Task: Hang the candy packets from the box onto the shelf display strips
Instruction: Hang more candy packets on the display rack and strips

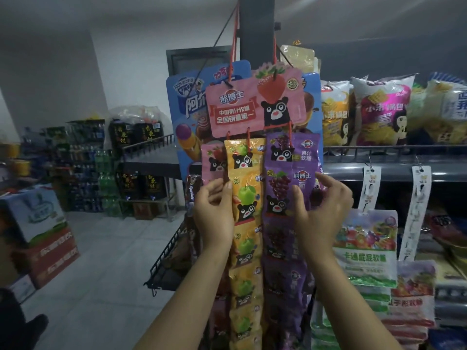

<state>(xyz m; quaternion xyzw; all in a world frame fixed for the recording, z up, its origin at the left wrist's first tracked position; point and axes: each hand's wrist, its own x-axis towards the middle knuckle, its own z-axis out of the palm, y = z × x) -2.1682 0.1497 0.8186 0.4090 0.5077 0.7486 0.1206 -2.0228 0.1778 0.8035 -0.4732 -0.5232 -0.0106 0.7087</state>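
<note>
A pink header card point(235, 109) hangs on red cords from a dark post. Below it hang three strips of candy packets: one pink packet point(213, 160) at the left, a yellow column point(245, 198) in the middle and a purple column point(283, 183) at the right. My left hand point(214, 213) is raised at the pink packet's lower edge, and its curled fingers and thumb pinch that edge beside the yellow column. My right hand point(321, 213) holds the second purple packet at its right edge, thumb on the front and index finger stretched out above.
A shelf point(379, 170) to the right carries snack bags, and two white display strips point(417, 210) hang from its edge above bags of soft candy point(366, 246). Stacked cartons point(38, 223) stand on the floor at the left. Bottled drinks line the back wall.
</note>
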